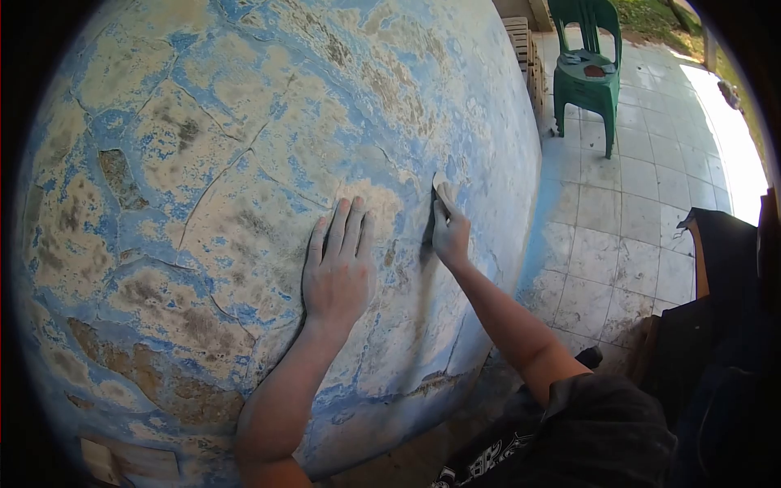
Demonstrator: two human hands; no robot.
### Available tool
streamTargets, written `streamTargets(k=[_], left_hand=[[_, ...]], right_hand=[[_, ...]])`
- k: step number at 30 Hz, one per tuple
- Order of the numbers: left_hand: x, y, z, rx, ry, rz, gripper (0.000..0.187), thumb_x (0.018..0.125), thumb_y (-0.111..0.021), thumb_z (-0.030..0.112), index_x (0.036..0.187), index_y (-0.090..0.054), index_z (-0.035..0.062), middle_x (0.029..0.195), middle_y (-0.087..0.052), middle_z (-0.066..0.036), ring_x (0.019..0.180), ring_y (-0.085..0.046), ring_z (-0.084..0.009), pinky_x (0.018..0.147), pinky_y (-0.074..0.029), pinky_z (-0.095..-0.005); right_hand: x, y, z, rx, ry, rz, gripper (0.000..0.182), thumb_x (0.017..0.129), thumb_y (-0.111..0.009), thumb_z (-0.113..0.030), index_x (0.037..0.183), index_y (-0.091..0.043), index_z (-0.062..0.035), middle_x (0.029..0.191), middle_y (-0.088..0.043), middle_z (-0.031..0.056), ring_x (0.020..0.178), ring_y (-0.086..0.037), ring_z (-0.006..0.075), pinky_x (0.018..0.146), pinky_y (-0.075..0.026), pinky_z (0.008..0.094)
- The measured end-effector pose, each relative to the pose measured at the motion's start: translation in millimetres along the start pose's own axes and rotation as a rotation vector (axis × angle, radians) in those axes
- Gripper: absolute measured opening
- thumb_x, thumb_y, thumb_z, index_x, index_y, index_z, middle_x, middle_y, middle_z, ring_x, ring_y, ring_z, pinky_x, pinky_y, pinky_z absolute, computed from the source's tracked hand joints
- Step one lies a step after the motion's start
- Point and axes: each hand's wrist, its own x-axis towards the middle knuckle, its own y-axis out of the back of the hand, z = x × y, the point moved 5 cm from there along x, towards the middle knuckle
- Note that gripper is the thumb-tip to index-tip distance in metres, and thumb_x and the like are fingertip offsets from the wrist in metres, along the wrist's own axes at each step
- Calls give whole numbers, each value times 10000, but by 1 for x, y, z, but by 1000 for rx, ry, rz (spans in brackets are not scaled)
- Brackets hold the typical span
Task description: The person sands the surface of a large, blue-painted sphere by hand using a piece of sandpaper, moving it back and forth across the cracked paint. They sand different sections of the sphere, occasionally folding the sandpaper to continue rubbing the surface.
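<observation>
My left hand [338, 268] lies flat against the wall [268, 154], its fingers stretched upward and dusted with pale powder. The wall has peeling blue and cream paint, cracks and dark stains. To the right, my right hand [451, 232] is closed at the wall surface, also covered in pale dust. A thin, flat piece with a pale rounded edge [439, 180] shows at its fingertips. Most of that piece is hidden by the fingers, so its exact kind cannot be made out.
A green plastic chair [587, 85] with small items on its seat stands on the tiled floor [610, 236] at upper right. Behind the wall's edge is a slatted wooden crate [521, 45]. A dark object [720, 260] stands at the right. Bare patches [187, 394] mark the lower wall.
</observation>
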Motion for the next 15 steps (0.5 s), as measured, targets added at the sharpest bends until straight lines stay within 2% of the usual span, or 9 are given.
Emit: streamTargets(k=[2,3,4,6,9,10,12,13,15], left_hand=[[-2,0,3,1,8,1,618,1029,-634,356,1601,-572,131,1781,-401,-52,1664,-319,-229,1360,-234,-475],[-2,0,3,-6,9,11,611,1030,-632,352,1596,-576,128,1779,-404,-52,1664,-320,-229,1359,-236,-477],[-1,0,1,-9,10,22,604,1032,-630,348,1591,-579,125,1777,-406,-53,1663,-321,-230,1358,-238,-478],[1,0,0,-26,12,27,602,1031,-630,343,1588,-580,122,1775,-409,-54,1662,-323,-231,1357,-239,-479],[1,1,-1,-32,9,27,598,1029,-631,336,1583,-583,114,1773,-413,-53,1662,-323,-231,1356,-240,-477],[-1,1,0,-34,7,19,598,1029,-632,334,1581,-583,110,1773,-413,-52,1662,-322,-232,1355,-240,-475],[0,0,0,-30,9,23,598,1029,-633,333,1585,-583,119,1776,-409,-50,1664,-318,-235,1356,-237,-483],[1,1,-1,-33,13,27,599,1028,-635,332,1590,-583,129,1779,-404,-47,1666,-315,-238,1356,-234,-492],[1,8,-6,-28,53,44,600,1028,-638,332,1597,-582,148,1783,-399,-44,1668,-311,-242,1356,-229,-505]], right_hand=[[7,9,20,28,-355,66,415,1086,-608,-30,1496,-631,31,1609,-553,257,1553,-456,413,1251,-428,408],[-3,4,9,40,-246,49,422,1094,-608,-51,1508,-620,27,1620,-536,260,1559,-443,409,1249,-424,394],[-16,2,-18,3,-72,-39,438,1083,-624,-38,1518,-619,17,1620,-541,260,1560,-449,408,1258,-415,399],[-49,-5,-59,13,132,-277,458,1069,-638,-14,1526,-619,8,1617,-550,259,1557,-460,404,1255,-424,406],[-36,1,-48,-19,165,-333,465,1055,-648,10,1519,-627,8,1610,-562,255,1552,-469,410,1251,-433,418],[-20,2,-37,-22,81,-186,449,1063,-642,-3,1512,-628,15,1609,-557,263,1557,-461,413,1242,-443,420],[9,2,-12,41,-219,-20,439,1071,-639,-20,1508,-626,20,1605,-553,272,1561,-457,407,1243,-440,414],[10,0,-22,42,-218,-18,439,1071,-639,-20,1508,-626,20,1605,-553,272,1561,-457,407,1243,-440,414],[9,-10,-60,25,-45,-53,435,1078,-635,-37,1509,-622,20,1602,-550,280,1564,-454,401,1254,-425,408]])
